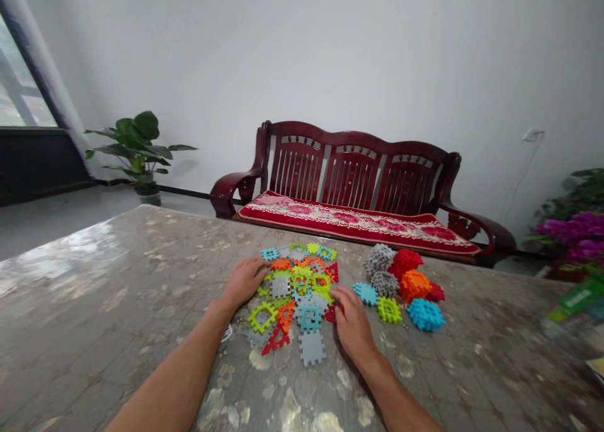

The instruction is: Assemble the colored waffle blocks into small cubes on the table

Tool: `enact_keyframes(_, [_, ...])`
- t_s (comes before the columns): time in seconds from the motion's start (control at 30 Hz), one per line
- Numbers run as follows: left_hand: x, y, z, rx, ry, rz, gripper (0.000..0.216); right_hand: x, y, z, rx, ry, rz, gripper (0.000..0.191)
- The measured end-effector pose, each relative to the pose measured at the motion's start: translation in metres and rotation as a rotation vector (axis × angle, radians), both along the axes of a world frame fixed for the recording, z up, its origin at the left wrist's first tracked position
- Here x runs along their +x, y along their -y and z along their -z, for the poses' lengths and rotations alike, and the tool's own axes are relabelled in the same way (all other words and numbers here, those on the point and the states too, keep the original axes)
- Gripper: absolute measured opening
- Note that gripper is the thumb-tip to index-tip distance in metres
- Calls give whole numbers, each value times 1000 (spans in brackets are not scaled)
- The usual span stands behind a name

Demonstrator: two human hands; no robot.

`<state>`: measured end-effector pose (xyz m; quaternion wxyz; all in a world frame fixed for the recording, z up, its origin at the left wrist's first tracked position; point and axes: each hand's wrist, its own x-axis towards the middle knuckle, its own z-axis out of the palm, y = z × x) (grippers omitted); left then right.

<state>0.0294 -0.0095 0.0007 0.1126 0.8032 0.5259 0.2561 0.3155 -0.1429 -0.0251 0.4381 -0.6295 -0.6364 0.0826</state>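
A loose heap of flat plastic interlocking tiles in grey, lime, orange, red and light blue lies spread on the table, with a grey square tile (312, 348) nearest me. My left hand (246, 281) rests at the heap's left edge, its fingers reaching to an orange tile (281, 264). At the right edge is my right hand (352, 319), fingertips beside a lime tile (322, 283) and red pieces. Both hands look open, and I see nothing held in them. A lime frame tile (263, 317) lies front left in the heap.
To the right stand stacks sorted by colour: grey (380, 258), red (406, 263), orange (415, 285) and blue (426, 314). A light blue tile (365, 293) and lime tiles (389, 310) lie beside them. Behind the patterned table (141, 281) is a wooden bench (353, 174).
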Motion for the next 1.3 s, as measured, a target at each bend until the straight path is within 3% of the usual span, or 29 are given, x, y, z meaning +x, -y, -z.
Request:
enact_keyframes(0.2, [-1,-6,6,-57,184,-30,32,2,-2,0,46,-94,31,40])
enact_keyframes(0.33, [2,-5,9,-94,277,56,34,3,-2,-2,47,-94,24,39])
enact_keyframes(0.7, [2,5,4,-67,217,237,31,0,2,-7,4,-20,13,40])
enact_keyframes(1.0, [2,2,6,-114,374,221,21,-1,4,-9,7,25,-19,39])
enact_keyframes(1.3, [3,-2,6,-241,658,109,33,0,3,-6,22,-22,0,37])
